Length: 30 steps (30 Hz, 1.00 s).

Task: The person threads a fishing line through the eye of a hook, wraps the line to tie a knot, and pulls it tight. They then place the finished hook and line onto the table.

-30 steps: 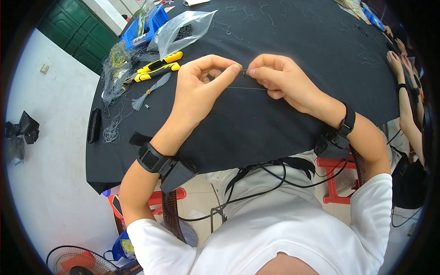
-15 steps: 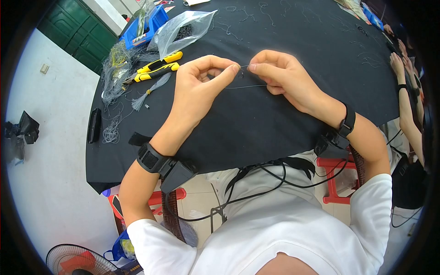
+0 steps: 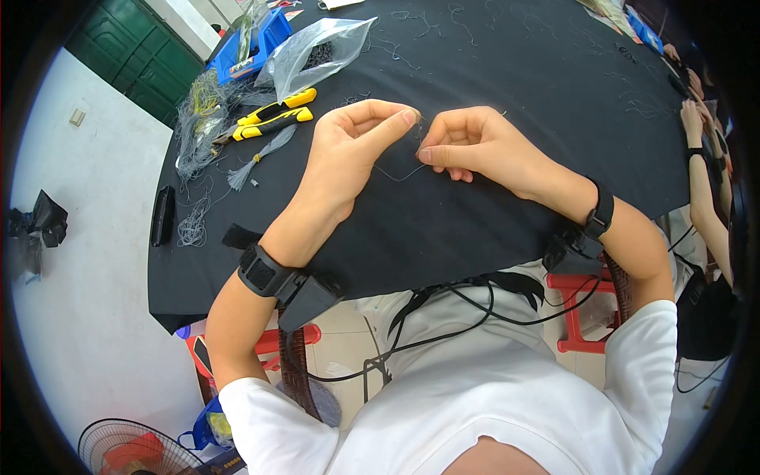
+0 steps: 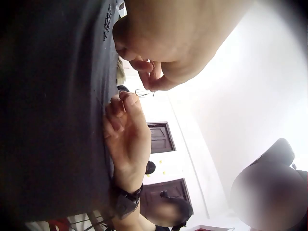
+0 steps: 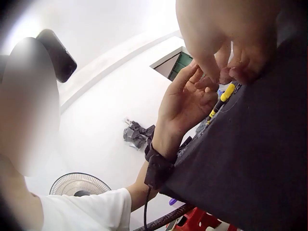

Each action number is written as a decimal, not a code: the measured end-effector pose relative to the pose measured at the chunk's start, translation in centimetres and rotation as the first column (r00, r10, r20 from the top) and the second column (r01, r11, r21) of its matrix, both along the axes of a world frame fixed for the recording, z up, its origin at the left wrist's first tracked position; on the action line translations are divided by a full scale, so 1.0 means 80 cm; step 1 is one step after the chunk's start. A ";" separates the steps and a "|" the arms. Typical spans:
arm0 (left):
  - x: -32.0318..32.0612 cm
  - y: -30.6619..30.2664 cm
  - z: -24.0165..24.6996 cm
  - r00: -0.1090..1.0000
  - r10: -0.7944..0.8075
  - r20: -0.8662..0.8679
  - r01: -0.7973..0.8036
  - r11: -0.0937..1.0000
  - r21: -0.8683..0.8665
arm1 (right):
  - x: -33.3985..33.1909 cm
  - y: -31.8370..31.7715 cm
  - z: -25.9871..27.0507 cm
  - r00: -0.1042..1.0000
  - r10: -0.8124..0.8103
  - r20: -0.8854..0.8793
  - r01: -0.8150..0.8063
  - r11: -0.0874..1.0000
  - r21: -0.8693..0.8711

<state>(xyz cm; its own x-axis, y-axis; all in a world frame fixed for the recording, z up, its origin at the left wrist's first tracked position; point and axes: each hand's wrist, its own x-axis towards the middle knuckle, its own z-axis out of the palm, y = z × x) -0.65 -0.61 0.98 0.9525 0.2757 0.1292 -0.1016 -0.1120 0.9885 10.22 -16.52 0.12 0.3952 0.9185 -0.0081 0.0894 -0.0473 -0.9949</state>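
Thumb and forefinger of the left hand [image 3: 344, 154] pinch a tiny item at their tips, in the head view. Slightly lower and to its right, the right hand [image 3: 491, 150] pinches a thin line [image 3: 400, 180], which sags in a loop toward the left palm. Between the two sets of fingertips, the left wrist view shows a small thin hook [image 4: 139, 93], close to the left hand [image 4: 163, 43] above and the right hand [image 4: 127, 134] below. How the line meets the hook cannot be told. In the right wrist view, the fingers partly hide one another.
Yellow-black pliers [image 3: 273, 124] and a tied grey bundle [image 3: 259, 158] lie left of the hands on the black cloth [image 3: 475, 229]. Beyond are tangled line [image 3: 192, 134], a blue bin [image 3: 269, 39] and a clear bag [image 3: 332, 51]. Other people's arms [image 3: 697, 158] are at the right edge.
The right hand has moved down and slightly left, below the left fingertips. The line, nearly straight before, now sags in a loop. The left hand has shifted only slightly.
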 end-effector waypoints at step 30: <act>0.005 0.009 0.001 0.970 0.107 0.216 -0.138 0.982 0.132 | 0.005 0.001 -0.002 0.974 -0.171 0.147 0.123 0.951 0.285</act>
<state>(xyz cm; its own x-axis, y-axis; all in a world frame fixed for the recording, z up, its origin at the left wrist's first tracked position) -0.26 0.09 1.07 0.8608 0.3526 0.3671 -0.2789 -0.2767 0.9196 10.59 -16.45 -0.04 0.4999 0.8078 0.3124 0.2691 0.1980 -0.9426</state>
